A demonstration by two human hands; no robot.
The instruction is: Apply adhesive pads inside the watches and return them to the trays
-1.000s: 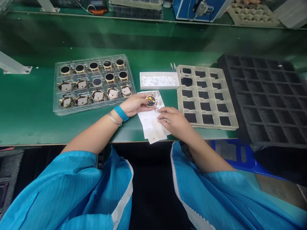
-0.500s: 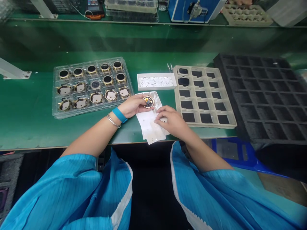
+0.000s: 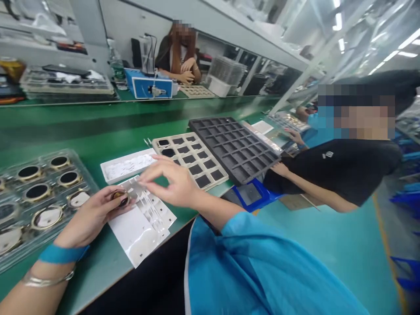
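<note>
My left hand (image 3: 93, 210) grips a round gold-rimmed watch case (image 3: 120, 197) whose inner parts face up. Over the sheets of white backing paper (image 3: 138, 236), my right hand (image 3: 172, 180) is raised, thumb and forefinger curled toward each other in a pinch. Whatever those fingertips hold, if anything, is too small to make out. Small dark squares dot the sheets, which lie partly under the left hand. Behind them stands a white box (image 3: 104, 171) of little white pieces. At left, a clear plastic tray (image 3: 85, 168) carries several gold watch cases, some with dark faces, others with pale inserts.
A beige compartment tray (image 3: 215, 186) with dark pads lies right of the box, and a black foam tray (image 3: 241, 173) beyond it. Tweezers (image 3: 147, 141) rest near the box. One co-worker (image 3: 331, 170) sits at right, a hand at the black tray; another person (image 3: 179, 57) sits across.
The view has swung to the right and up, bringing other people into sight. My right hand has lifted off the sheets; the left still holds the watch case.
</note>
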